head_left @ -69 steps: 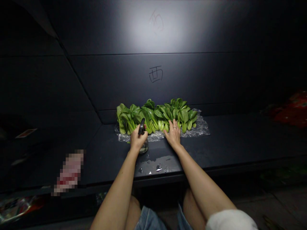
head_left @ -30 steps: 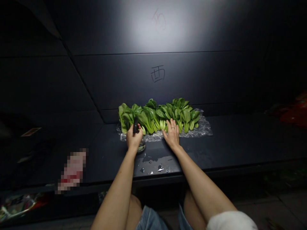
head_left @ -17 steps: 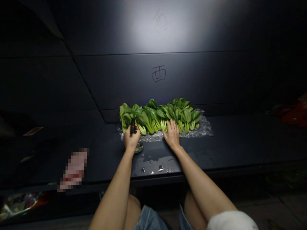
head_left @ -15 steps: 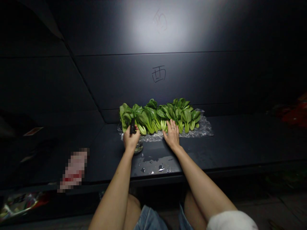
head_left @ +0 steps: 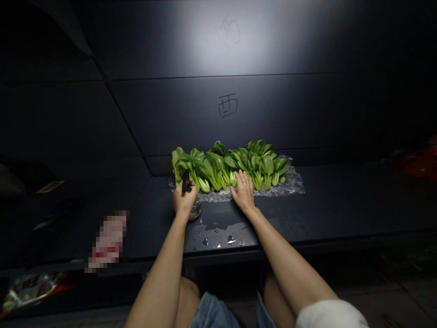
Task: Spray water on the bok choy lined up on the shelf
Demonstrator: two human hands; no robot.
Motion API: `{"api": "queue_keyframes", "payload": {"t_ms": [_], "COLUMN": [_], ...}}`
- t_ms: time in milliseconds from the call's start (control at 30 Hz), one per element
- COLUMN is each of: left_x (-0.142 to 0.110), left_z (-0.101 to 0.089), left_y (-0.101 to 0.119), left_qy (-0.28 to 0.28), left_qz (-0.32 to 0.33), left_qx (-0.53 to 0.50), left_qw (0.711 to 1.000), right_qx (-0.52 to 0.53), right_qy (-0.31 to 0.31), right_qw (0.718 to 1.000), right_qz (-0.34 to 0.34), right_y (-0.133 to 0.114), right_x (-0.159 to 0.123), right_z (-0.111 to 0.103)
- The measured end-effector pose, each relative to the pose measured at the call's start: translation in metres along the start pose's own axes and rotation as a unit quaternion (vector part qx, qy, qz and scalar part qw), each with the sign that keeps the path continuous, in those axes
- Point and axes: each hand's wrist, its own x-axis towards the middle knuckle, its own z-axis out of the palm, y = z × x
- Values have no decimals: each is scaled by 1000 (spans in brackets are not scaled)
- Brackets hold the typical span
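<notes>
Several heads of green bok choy [head_left: 214,171] lie side by side on crinkled clear plastic film [head_left: 294,183], leaves toward the back panel and pale stems toward me. My left hand [head_left: 184,201] is closed around a spray bottle [head_left: 186,181] at the left end of the row. The bottle's black trigger head shows above the hand, and part of its clear body shows below. Stretched out over the stems near the middle is my right hand [head_left: 243,194], with a ring on one finger and nothing gripped. Its fingertips are at the bok choy; firm contact is hard to tell.
A dark shelf [head_left: 344,200] carries the greens, with water drops [head_left: 218,237] near its front edge. Behind rises a dark panel [head_left: 164,114] with a handwritten character. A blurred-out patch [head_left: 108,241] is at left, packaged goods [head_left: 34,289] lie lower left, and something red [head_left: 419,161] sits far right.
My left hand has shifted slightly left with the spray bottle, and more of its clear body shows. My right hand stays almost in place. The whole view has slid slightly.
</notes>
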Motion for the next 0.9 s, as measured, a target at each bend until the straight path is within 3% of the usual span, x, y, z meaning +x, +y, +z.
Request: {"api": "queue_keyframes", "payload": {"t_ms": [467,900], "left_x": [5,6], "left_z": [-13,-27], "left_y": [-4,1], "left_qy": [29,39], "left_qz": [-1,-37], "left_qx": [26,-2], "left_qw": [999,999], "right_qx": [17,50], "right_qy": [-51,-71], "right_qw": [997,991], "right_qz": [-50,-101], "right_y": [-15,-34], "right_x": [0,-6], "right_z": [-4,9]}}
